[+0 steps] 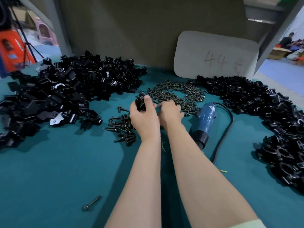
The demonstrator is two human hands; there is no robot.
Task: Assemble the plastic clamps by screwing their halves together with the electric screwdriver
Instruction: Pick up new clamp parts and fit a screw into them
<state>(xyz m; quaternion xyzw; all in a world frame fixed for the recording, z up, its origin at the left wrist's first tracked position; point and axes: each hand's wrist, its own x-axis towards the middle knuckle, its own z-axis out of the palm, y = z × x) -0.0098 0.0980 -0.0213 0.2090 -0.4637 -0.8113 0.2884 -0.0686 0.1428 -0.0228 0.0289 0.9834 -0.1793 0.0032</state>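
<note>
My left hand (143,116) grips a black plastic clamp (140,102) above the teal table, fingers curled round it. My right hand (170,112) is right beside it, at the near edge of a spread of black screws (176,92); its fingertips are hidden, so any hold on a screw is unclear. The blue electric screwdriver (204,120) lies on the table just right of my right wrist, with its black cord (227,129) looping to the right.
A big heap of black clamp halves (65,89) fills the left of the teal table (57,170). A long band of black clamp parts (271,122) curves down the right. A smaller screw cluster (122,127), a lone bit (91,204) and a grey card marked 44 (215,55) are also here.
</note>
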